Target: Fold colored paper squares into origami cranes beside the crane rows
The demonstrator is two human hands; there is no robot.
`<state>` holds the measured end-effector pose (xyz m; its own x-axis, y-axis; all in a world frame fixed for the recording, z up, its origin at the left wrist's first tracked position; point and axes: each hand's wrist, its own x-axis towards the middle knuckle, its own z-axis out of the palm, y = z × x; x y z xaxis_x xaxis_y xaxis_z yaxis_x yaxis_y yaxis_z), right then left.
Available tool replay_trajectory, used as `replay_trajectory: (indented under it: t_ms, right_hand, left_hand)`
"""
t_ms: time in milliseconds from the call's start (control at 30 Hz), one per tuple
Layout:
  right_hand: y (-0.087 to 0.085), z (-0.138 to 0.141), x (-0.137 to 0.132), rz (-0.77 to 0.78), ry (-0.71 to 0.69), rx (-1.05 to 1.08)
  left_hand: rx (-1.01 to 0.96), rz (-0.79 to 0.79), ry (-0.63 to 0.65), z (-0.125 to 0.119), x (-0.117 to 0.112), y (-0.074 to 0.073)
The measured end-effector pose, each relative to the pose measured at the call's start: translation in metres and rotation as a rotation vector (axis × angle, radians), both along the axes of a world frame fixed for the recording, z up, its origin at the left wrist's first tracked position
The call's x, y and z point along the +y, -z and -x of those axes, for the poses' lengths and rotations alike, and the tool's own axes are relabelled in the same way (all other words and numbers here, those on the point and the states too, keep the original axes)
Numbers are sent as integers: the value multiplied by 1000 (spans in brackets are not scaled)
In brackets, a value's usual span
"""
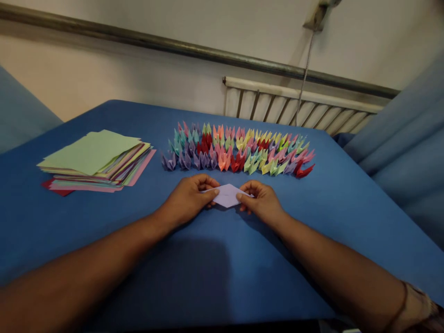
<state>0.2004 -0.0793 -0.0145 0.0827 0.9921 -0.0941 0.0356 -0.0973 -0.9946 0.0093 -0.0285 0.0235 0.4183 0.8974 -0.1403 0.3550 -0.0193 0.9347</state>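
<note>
A folded piece of lavender origami paper (228, 196), shaped like a long diamond, lies level between my two hands just over the table. My left hand (192, 196) pinches its left point, thumb on top and fingers beneath. At the opposite point, my right hand (260, 199) grips it in the same way. The fingertips under the paper are partly hidden. Just beyond my hands stand rows of small folded paper cranes (225, 159) in red, purple, yellow, green, pink and orange.
A blue-covered table (166, 296) spreads beneath everything. To the left sits an uneven stack of coloured paper sheets (93, 157), pale green on top. Behind the table are a radiator (270, 106) and a wall pipe (173, 46). Blue curtains (409, 134) hang on the right.
</note>
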Motion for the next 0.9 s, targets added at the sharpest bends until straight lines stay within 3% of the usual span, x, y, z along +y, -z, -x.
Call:
replay_trajectory:
  t_ms: [67, 133, 233, 367, 533, 600, 900]
  right_hand:
    - [5, -1, 0, -24, -16, -150]
    - [9, 0, -1, -57, -42, -293]
    - [10, 1, -1, -101, -99, -455]
    - [5, -8, 1, -106, -204, -488]
    - [-2, -45, 3, 5, -278, -145]
    - [-3, -57, 2, 25, -306, -116]
    - [-2, -49, -5, -109, -314, -400]
  left_hand:
    - [183, -135, 100, 4, 2, 1]
    - [355, -419, 182, 6, 0, 1]
    - [398, -785, 318, 2, -8, 1]
    - [278, -689, 519, -10, -12, 9]
    - [266, -621, 498, -14, -3, 18]
    - [259, -637, 515, -14, 0, 18]
    - [372, -755, 590, -19, 1, 16]
